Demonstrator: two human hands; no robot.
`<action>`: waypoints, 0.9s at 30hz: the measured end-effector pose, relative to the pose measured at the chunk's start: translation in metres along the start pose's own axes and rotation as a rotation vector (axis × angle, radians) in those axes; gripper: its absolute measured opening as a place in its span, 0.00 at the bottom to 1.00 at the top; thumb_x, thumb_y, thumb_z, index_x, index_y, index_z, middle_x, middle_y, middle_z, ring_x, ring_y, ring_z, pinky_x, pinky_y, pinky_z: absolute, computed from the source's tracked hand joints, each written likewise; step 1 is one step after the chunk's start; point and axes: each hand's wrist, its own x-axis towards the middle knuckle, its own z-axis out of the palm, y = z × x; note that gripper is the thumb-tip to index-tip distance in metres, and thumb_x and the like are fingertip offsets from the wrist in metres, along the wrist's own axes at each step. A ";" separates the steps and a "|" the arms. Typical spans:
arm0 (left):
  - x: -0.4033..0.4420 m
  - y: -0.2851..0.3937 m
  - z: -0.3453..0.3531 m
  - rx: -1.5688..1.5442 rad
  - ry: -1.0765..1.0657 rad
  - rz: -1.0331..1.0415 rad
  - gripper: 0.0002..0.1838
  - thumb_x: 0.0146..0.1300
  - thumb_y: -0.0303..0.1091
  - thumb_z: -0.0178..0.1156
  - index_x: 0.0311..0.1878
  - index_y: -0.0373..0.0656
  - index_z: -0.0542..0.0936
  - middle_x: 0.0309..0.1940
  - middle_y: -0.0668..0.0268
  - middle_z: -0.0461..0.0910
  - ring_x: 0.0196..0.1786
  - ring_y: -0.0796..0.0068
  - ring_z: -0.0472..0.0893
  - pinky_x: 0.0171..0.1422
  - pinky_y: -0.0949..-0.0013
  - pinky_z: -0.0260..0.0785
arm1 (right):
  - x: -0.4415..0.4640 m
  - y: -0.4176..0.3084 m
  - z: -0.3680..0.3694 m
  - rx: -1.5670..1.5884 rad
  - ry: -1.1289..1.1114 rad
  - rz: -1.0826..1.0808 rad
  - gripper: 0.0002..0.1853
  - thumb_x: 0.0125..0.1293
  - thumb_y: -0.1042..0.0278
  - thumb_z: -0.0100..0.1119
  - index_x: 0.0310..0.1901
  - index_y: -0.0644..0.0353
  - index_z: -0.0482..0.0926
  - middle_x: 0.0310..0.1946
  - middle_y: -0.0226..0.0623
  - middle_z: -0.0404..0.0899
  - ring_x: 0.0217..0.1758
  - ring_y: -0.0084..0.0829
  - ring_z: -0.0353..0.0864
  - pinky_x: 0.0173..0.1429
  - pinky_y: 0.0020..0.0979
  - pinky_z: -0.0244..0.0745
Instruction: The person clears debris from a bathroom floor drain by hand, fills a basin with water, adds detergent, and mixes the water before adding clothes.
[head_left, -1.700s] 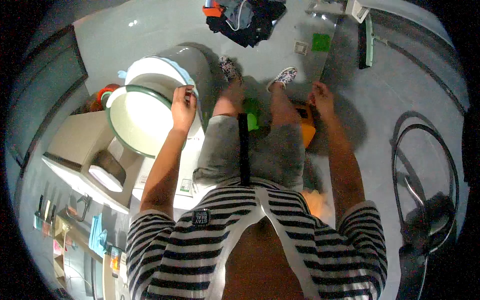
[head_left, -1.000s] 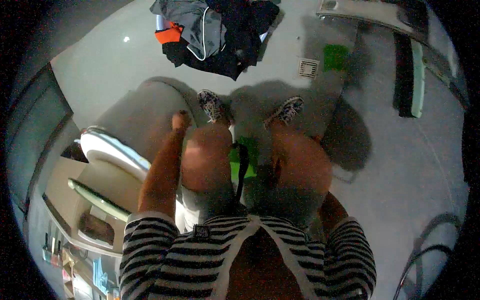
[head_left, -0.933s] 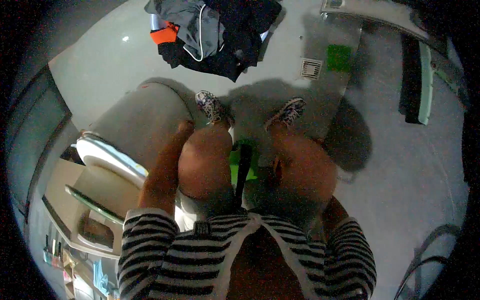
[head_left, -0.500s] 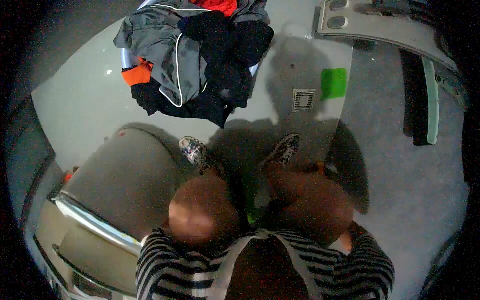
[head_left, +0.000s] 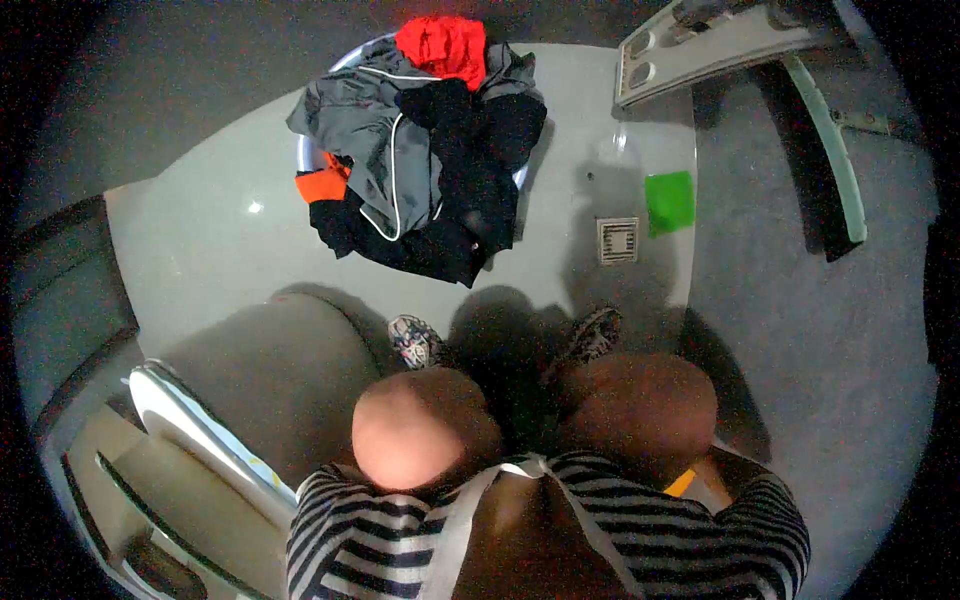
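Neither of my hands shows. My left arm runs down beside my left knee (head_left: 415,425), and the hand is hidden below the striped sleeve (head_left: 370,535). On the right, part of my forearm (head_left: 712,484) shows beside my right knee (head_left: 645,405), next to a small piece of something yellow-orange (head_left: 681,483); the hand itself is out of sight. Ahead on the floor lies a heap of clothes, with grey cloth (head_left: 365,140), black cloth (head_left: 470,190) and red cloth (head_left: 443,50), over a basket whose pale rim (head_left: 305,153) shows at the left.
A large grey rounded container (head_left: 275,375) stands at the left, beside a white-and-blue rim (head_left: 200,430) and a green-edged basin (head_left: 175,505). A floor drain (head_left: 617,240), a green square (head_left: 670,203), a pale panel (head_left: 700,60) and a squeegee (head_left: 835,150) are at the right.
The body has lowered into a squat, and both hands have gone out of view. The view has shifted, bringing the whole clothes heap into sight. Since half a second ago, the knees appear lower in view.
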 end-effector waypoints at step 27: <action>-0.126 0.265 0.034 0.411 -0.323 0.581 0.20 0.61 0.46 0.54 0.52 0.46 0.71 0.44 0.66 0.75 0.44 0.70 0.75 0.45 0.58 0.69 | -0.033 -0.112 -0.035 -0.636 -0.006 -0.751 0.19 0.58 0.65 0.57 0.51 0.63 0.72 0.40 0.36 0.77 0.43 0.29 0.74 0.49 0.33 0.70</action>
